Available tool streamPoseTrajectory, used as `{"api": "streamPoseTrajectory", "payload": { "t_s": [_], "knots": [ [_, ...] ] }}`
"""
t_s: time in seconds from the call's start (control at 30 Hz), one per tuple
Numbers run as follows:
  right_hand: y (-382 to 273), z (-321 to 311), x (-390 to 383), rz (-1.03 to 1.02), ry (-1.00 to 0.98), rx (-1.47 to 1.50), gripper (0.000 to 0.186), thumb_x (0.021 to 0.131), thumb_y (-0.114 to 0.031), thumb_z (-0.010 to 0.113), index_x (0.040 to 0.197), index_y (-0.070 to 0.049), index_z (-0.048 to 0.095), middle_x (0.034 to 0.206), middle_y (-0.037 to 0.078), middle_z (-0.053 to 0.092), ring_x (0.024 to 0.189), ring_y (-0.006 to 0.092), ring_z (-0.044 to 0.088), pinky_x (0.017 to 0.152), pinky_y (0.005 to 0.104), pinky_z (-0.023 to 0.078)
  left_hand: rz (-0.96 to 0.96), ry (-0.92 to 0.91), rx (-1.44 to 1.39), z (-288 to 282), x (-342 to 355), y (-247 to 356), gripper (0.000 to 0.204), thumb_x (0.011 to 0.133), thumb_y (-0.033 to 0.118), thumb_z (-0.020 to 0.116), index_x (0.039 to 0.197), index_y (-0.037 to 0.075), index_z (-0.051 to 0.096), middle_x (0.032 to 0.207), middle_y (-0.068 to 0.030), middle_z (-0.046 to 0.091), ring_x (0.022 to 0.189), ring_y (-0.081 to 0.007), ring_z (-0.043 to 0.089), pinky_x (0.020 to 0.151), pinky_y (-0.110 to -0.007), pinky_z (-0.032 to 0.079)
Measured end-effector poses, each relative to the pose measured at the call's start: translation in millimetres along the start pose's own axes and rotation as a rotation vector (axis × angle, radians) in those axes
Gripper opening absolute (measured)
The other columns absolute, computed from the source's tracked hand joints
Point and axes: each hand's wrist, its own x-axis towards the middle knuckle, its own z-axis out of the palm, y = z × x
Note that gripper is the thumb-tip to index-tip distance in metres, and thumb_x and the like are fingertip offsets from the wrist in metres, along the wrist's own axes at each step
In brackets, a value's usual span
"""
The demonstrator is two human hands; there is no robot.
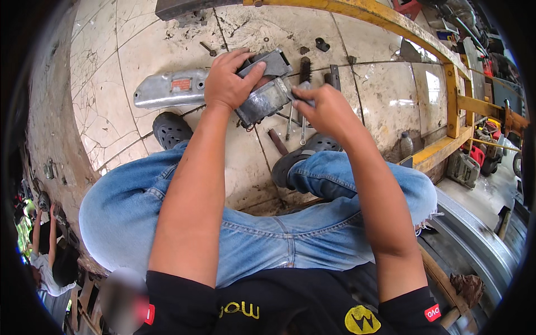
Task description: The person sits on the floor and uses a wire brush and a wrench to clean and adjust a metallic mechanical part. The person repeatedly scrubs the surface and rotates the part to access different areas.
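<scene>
My left hand (230, 82) grips a boxy grey metal housing (262, 102) from above, thumb laid across its dark open upper part. The housing is held over the tiled floor between my feet. At its right edge my right hand (324, 107) is closed around a small grey piece (304, 92), pressed against or very near the metal; its exact kind is hidden by the fingers. To the left lies a long silver metal cover (167, 89) with an orange label. Just beyond my right hand are a black bristled brush (305, 69) and a dark flat bar (335, 77).
Wrenches (303, 131) and a brown-handled tool (277, 142) lie near my right shoe (287, 167). A bolt (208, 49) and small dark parts (322, 44) dot the floor. A yellow metal frame (435, 153) and a bottle (406, 144) stand right. Another person (47, 262) is far left.
</scene>
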Motion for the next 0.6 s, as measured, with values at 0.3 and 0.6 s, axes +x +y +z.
{"api": "streamPoseTrajectory", "payload": {
  "t_s": [0.3, 0.6],
  "knots": [
    [9.9, 9.9, -0.9, -0.031, 0.03, 0.052, 0.031, 0.088, -0.024, 0.067, 0.115, -0.01, 0.073, 0.098, 0.025, 0.069, 0.096, 0.0407, 0.064, 0.088, 0.0464, 0.051, -0.028, -0.008, -0.013, -0.5, -1.5, 1.1, 0.047, 0.081, 0.051, 0.071, 0.109, 0.013, 0.075, 0.125, -0.0042, 0.068, 0.121, -0.0284, 0.056, 0.102, -0.038, 0.046],
    [-2.6, 10.4, -4.5, -0.032, 0.044, 0.066, 0.033, 0.09, -0.023, 0.066, 0.119, -0.006, 0.07, 0.098, 0.029, 0.067, 0.091, 0.0413, 0.066, 0.084, 0.0432, 0.051, 0.003, -0.011, 0.008, -0.8, 0.5, 2.4, 0.047, 0.082, 0.051, 0.071, 0.109, 0.013, 0.075, 0.125, -0.0049, 0.068, 0.122, -0.0287, 0.056, 0.103, -0.038, 0.045]
  ]
}}
